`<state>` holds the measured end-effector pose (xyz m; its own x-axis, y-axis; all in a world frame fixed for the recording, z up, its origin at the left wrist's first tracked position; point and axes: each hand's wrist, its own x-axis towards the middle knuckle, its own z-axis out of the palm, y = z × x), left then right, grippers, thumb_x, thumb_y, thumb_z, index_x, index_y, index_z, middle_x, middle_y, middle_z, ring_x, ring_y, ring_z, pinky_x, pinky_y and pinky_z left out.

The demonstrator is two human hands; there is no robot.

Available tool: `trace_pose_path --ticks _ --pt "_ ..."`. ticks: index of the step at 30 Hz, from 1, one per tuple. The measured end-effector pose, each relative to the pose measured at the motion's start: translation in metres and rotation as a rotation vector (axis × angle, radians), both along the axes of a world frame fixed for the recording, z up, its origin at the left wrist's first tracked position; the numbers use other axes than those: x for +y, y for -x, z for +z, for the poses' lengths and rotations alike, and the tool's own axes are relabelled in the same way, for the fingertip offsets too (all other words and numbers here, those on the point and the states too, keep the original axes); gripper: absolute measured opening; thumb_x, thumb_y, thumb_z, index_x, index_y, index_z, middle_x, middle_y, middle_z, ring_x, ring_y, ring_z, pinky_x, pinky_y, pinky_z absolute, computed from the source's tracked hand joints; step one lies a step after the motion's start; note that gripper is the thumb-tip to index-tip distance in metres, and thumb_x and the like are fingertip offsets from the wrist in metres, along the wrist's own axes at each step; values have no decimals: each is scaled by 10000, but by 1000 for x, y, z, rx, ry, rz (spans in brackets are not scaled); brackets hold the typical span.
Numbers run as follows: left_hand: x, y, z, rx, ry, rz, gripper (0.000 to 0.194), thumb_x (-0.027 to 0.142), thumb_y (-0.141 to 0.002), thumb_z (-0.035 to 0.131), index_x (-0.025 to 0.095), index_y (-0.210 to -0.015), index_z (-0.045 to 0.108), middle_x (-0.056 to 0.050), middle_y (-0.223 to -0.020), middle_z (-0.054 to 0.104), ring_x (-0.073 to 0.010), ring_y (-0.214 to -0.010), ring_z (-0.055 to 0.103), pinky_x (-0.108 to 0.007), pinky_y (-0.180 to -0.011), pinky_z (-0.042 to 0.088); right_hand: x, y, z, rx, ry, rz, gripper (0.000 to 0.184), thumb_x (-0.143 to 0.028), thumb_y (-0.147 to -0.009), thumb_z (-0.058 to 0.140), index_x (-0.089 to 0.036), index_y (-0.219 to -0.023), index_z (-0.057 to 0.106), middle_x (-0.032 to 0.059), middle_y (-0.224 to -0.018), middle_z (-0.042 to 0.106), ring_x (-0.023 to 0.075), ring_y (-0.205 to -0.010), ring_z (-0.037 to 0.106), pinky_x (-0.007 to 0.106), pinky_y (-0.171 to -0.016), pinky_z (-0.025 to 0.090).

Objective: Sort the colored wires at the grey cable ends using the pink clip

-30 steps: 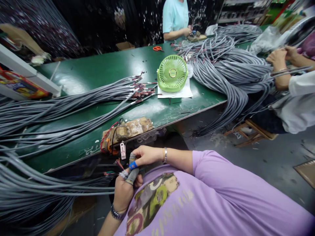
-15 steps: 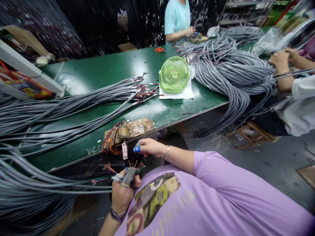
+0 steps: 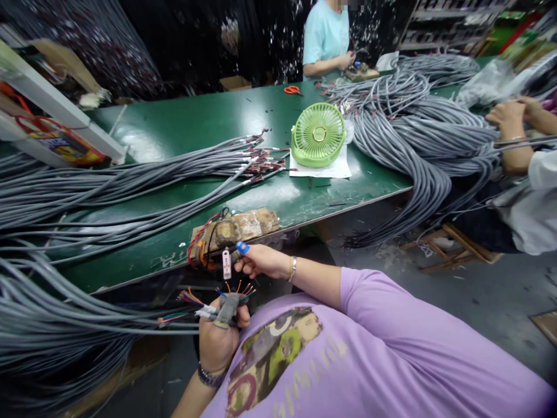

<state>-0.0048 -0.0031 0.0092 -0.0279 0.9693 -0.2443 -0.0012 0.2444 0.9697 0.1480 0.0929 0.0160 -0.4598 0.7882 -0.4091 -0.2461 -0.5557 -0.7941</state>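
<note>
My left hand is closed around the end of a grey cable, just below the table edge. Thin coloured wires fan out of the stripped end above my fingers, which wear grey finger covers. My right hand hovers above it at the table edge, fingers curled, a blue cover on one fingertip. It is beside a small pink tag hanging from a taped wooden block tool with red and black leads. What the right fingers pinch, if anything, is too small to make out.
Long bundles of grey cable lie across the green table and hang at my left. A green fan stands on paper. Orange scissors lie far back. Two other people work at a big cable heap.
My right hand has lifted away from the left hand's cable end and moved up to the pink tag at the table edge. The coloured wires now stand fanned out and exposed.
</note>
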Motion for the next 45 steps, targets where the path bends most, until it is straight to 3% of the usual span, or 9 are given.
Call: trace_pose_path --ticks 4,9,14,20,25,29,35,42,45 --pt "-1 2 -4 -195 -9 -13 268 398 -825 627 183 -664 617 24 -508 583 -101 -436 478 -222 -433 362 2 6 1 -15 -77 32 327 -458 -903 545 -146 -808 572 -15 -711 587 37 -488 436 138 -427 397" --pt "1 0 -1 -221 -30 -11 269 397 -810 643 156 -691 619 20 -499 586 -97 -418 482 -217 -422 361 2 10 -4 -7 -71 -19 335 -464 -873 580 -145 -772 560 -22 -690 564 30 -472 410 139 -419 374" --pt "2 -2 0 -231 -16 6 268 401 -794 648 149 -708 615 16 -479 582 -99 -407 482 -208 -416 363 -1 11 -7 69 -49 -83 395 -491 -739 719 -148 -735 522 -43 -640 532 24 -467 373 145 -426 328" --pt "3 0 -4 -261 -29 1 239 381 -805 641 156 -725 624 15 -484 592 -100 -399 492 -203 -402 374 -2 11 -3 213 -5 85 507 -558 -597 785 -144 -770 549 -47 -645 527 29 -469 350 178 -435 303" --pt "3 -5 -1 -303 -24 56 239 380 -785 659 157 -711 619 19 -473 593 -92 -373 487 -192 -377 372 -6 17 -7 -21 -194 -179 541 -605 -565 772 -160 -631 471 -83 -499 418 34 -446 305 189 -433 230" --pt "4 -8 1 -314 -28 97 292 433 -756 670 146 -718 633 15 -469 599 -84 -360 493 -183 -369 365 -5 19 -13 -43 -256 -291 540 -684 -663 652 -162 -675 516 -62 -508 460 48 -447 336 199 -447 255" --pt "7 -8 2 -290 -31 70 333 461 -775 646 150 -664 601 8 -470 601 -82 -357 495 -188 -370 346 -3 25 -9 174 -27 -66 570 -696 -727 597 -127 -757 613 -2 -624 548 65 -506 394 202 -470 335" --pt "11 -7 -5 -275 -10 33 361 475 -790 631 152 -635 583 -4 -474 610 -80 -354 489 -193 -384 364 -1 28 -5 250 123 -50 551 -649 -788 580 -109 -841 676 0 -618 561 59 -489 426 182 -459 390" --pt "12 -6 -8 -250 -16 30 361 478 -792 626 152 -644 586 -5 -479 613 -80 -357 492 -192 -385 360 1 32 -5 270 132 -92 522 -615 -769 630 -96 -797 681 -26 -547 498 49 -471 399 168 -461 381"
